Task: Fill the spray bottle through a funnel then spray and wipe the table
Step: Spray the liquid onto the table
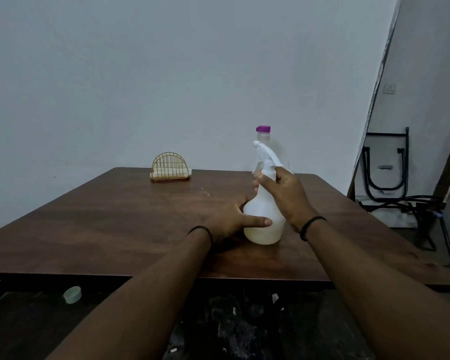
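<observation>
Head view, centre of frame: the spray bottle (264,216) stands upright on the brown surface (115,216), left hand (231,219) wrapped around its round belly, right hand (281,196) closed on the neck just under the white trigger head (266,154). That head sits directly above the right hand along the bottle's upright axis, so it looks ready to be twisted off. Behind it stands a purple-capped bottle (263,136); no funnel in sight.

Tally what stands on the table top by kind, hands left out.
Spray bottle: 1
Capped bottle with purple lid, behind it: 1
Wire napkin holder: 1
Total: 3
</observation>
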